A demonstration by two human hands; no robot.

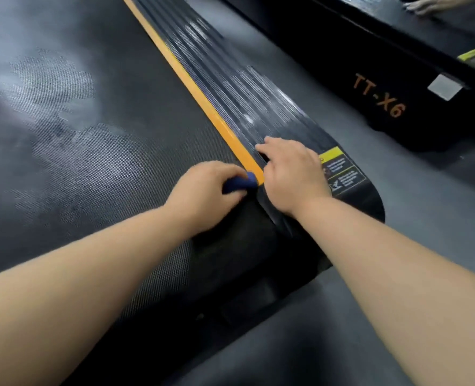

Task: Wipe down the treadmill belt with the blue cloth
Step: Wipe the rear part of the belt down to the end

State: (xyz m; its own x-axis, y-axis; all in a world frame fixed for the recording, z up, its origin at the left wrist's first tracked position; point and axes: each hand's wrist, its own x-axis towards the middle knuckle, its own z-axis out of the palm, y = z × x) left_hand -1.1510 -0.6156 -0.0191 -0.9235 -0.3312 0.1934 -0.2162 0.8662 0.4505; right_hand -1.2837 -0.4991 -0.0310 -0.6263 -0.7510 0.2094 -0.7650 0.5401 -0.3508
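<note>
The dark textured treadmill belt (pixel 86 151) fills the left of the view and shows pale smeared patches. My left hand (pixel 203 190) is shut on the blue cloth (pixel 240 183), bunched small, at the belt's right edge near the rear end. Only a bit of the cloth shows between my fingers. My right hand (pixel 292 174) rests flat, fingers apart, on the ribbed black side rail (pixel 230 79) just right of the orange strip (pixel 191 82). The two hands are almost touching.
A yellow warning label (pixel 342 171) sits on the rail's rear end. A second black treadmill marked TT-X6 (pixel 378 96) stands to the right across a strip of grey floor (pixel 425 218). Another person's hand (pixel 431 4) shows at top right.
</note>
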